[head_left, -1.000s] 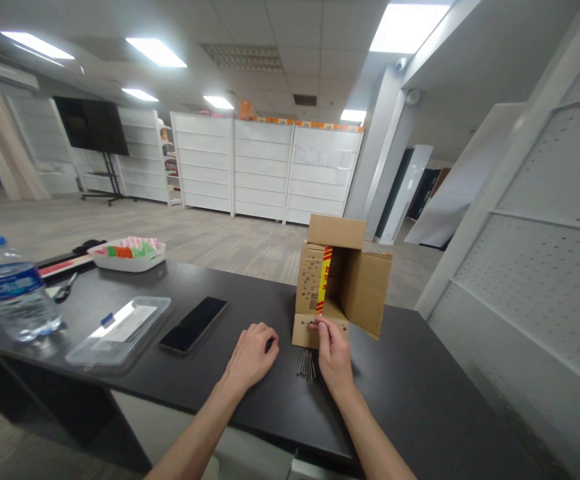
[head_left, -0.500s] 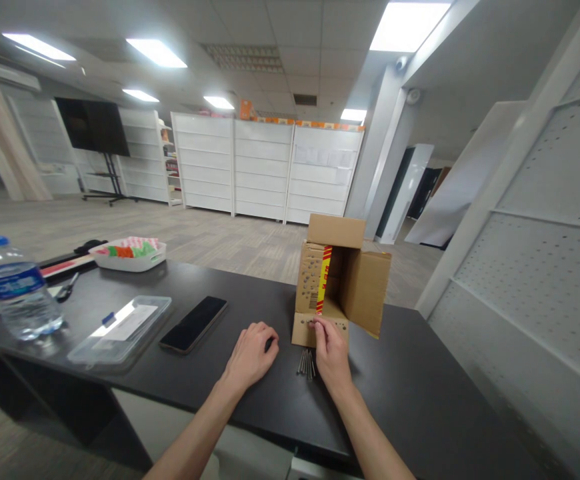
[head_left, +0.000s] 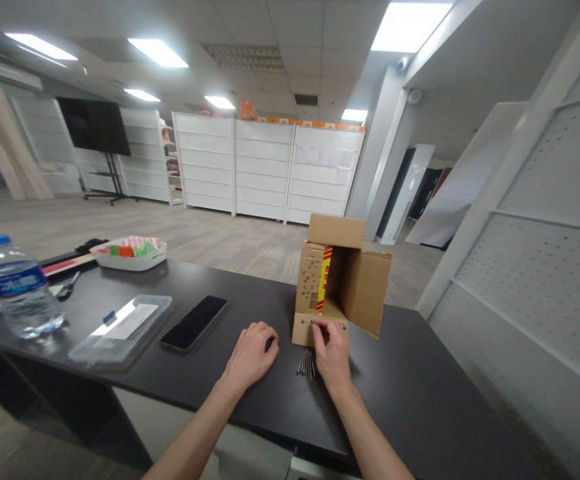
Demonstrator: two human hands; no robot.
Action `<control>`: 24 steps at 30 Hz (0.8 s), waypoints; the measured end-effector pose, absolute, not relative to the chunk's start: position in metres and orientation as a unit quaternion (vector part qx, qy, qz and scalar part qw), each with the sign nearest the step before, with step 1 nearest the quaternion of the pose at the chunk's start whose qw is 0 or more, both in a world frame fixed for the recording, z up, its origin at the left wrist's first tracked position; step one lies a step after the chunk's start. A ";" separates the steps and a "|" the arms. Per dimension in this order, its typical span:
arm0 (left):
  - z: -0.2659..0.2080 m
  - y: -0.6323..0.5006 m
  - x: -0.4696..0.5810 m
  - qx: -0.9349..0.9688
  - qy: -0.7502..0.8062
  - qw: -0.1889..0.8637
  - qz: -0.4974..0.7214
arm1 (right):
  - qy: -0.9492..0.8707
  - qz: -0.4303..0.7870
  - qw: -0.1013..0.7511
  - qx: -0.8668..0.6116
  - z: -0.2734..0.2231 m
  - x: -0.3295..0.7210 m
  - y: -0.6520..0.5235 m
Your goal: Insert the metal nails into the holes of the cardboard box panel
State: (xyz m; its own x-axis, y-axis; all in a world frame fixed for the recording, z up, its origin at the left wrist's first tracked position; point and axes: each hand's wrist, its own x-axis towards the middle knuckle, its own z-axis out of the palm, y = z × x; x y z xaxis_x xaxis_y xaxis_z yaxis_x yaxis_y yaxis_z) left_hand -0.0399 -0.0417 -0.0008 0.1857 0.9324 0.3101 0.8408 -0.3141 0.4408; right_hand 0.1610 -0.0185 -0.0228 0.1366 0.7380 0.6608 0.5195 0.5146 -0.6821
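An open cardboard box (head_left: 307, 280) stands on the dark table with its opening toward me and its flaps spread. Its lower flap (head_left: 303, 333) hangs down in front and carries small round holes or metal heads in a row. My right hand (head_left: 333, 350) is at this flap, thumb and forefinger pinched on something too small to make out. Just left of its wrist lies a small bundle of nails (head_left: 306, 364). My left hand (head_left: 253, 353) rests on the table left of the nails, fingers curled in, with no object visible in it.
Left of my hands lie a black phone (head_left: 195, 323) and a clear plastic case (head_left: 123, 330). Farther left stand a water bottle (head_left: 17, 293) and a white basket (head_left: 130, 259) with colourful packets. A perforated white panel (head_left: 545, 253) rises beyond the table's right side.
My right fingertips have shifted very slightly at the lower flap. The left hand, the box and the nails stay where they were.
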 end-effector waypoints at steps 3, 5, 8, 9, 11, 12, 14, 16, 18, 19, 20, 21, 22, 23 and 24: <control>-0.001 -0.042 -0.040 0.764 0.581 0.086 0.266 | -0.652 0.098 0.575 -0.484 -0.022 0.160 -0.019; 0.000 -0.043 -0.040 0.764 0.582 0.085 0.266 | -0.660 0.107 0.569 -0.479 -0.021 0.160 -0.020; 0.002 -0.044 -0.039 0.762 0.585 0.087 0.263 | -0.668 0.119 0.561 -0.474 -0.020 0.159 -0.022; 0.002 -0.044 -0.039 0.762 0.586 0.087 0.262 | -0.669 0.121 0.560 -0.474 -0.020 0.159 -0.023; 0.002 -0.044 -0.039 0.762 0.586 0.086 0.262 | -0.671 0.123 0.557 -0.473 -0.021 0.159 -0.023; 0.001 -0.043 -0.039 0.762 0.585 0.085 0.263 | -0.672 0.122 0.556 -0.473 -0.021 0.159 -0.023; 0.000 -0.043 -0.039 0.764 0.583 0.083 0.264 | -0.676 0.120 0.551 -0.474 -0.022 0.159 -0.024; -0.001 -0.043 -0.040 0.765 0.581 0.083 0.265 | -0.680 0.117 0.544 -0.478 -0.022 0.159 -0.024; -0.001 -0.043 -0.040 0.765 0.581 0.083 0.266 | -0.690 0.115 0.531 -0.479 -0.021 0.159 -0.026; -0.001 -0.044 -0.040 0.764 0.582 0.083 0.266 | -0.698 0.113 0.519 -0.480 -0.021 0.158 -0.027; -0.001 -0.044 -0.040 0.763 0.583 0.083 0.266 | -0.708 0.108 0.505 -0.482 -0.021 0.158 -0.029; -0.001 -0.044 -0.040 0.762 0.584 0.083 0.267 | -0.720 0.101 0.486 -0.485 -0.020 0.158 -0.031; -0.001 -0.045 -0.040 0.761 0.585 0.083 0.267 | -0.731 0.090 0.466 -0.491 -0.019 0.157 -0.034; 0.000 -0.045 -0.040 0.761 0.586 0.084 0.266 | -0.740 0.078 0.447 -0.497 -0.019 0.157 -0.036; 0.000 -0.045 -0.040 0.760 0.586 0.084 0.266 | -0.748 0.067 0.428 -0.502 -0.018 0.157 -0.039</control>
State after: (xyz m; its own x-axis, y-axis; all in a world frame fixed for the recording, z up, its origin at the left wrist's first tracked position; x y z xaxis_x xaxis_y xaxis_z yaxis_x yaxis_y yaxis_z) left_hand -0.0403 -0.0454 0.0000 0.1708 0.9366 0.3060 0.8468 -0.2983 0.4404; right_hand 0.1575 -0.0385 -0.0184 -0.1283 0.8093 0.5732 0.6939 0.4862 -0.5312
